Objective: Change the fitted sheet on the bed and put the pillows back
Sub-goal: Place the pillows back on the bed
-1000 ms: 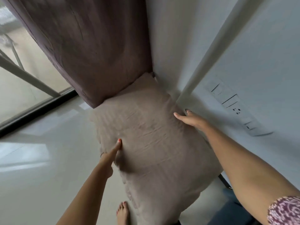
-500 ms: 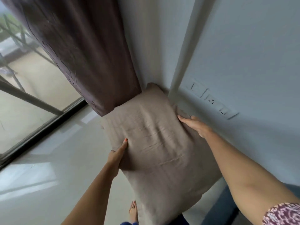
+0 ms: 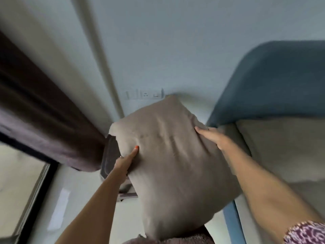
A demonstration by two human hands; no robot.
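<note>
Head view, centre of the frame: the left hand [image 3: 125, 162] grips the left edge of the pillow [image 3: 173, 161], its thumb, nail painted orange, pressed flat on the front face and the other fingers hidden behind the fabric. The right hand [image 3: 215, 137] grips the right edge; its thumb lies along the front face pointing toward the upper left, the remaining fingers wrapped out of sight behind. Both bare forearms run from the lower corners up to the pillow. A patterned sleeve [image 3: 306, 233] shows at the lower right corner.

The pillow is taupe, creased, held clear of the floor between the two hands, its upper corner just below the switch plate [image 3: 145, 94] on the pale wall [image 3: 175, 41]. Its right edge overlaps the corner of the bed.

Right of the frame: a blue upholstered headboard [image 3: 281, 81] rises against the wall, and below it lies the mattress in a beige fitted sheet [image 3: 284, 148]. A blue bed frame rail [image 3: 232, 224] runs down toward the lower edge.

Left of the frame: a dark brown curtain [image 3: 44, 120] hangs diagonally, its lower end beside the pillow. A dark object behind the left hand cannot be identified. Glossy pale floor [image 3: 75, 199] and a window frame [image 3: 37, 199] fill the lower left
</note>
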